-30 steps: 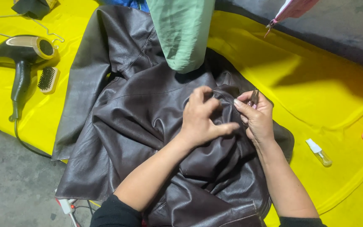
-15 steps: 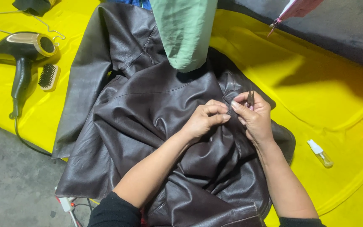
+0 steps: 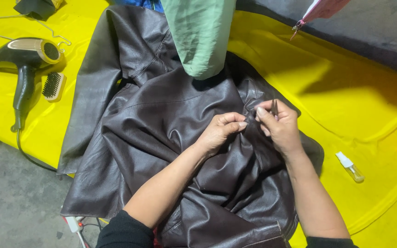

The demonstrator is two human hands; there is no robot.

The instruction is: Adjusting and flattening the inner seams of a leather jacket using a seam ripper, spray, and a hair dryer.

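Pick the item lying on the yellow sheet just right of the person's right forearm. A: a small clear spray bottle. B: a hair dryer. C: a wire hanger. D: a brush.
A: the small clear spray bottle lies right of the right hand's forearm.

Bright, even light falls from above, raising soft sheen on the brown leather jacket [image 3: 161, 119] and glare on the yellow sheet [image 3: 345, 92]. Shadows pool toward 1 o'clock; focus stays sharp throughout.
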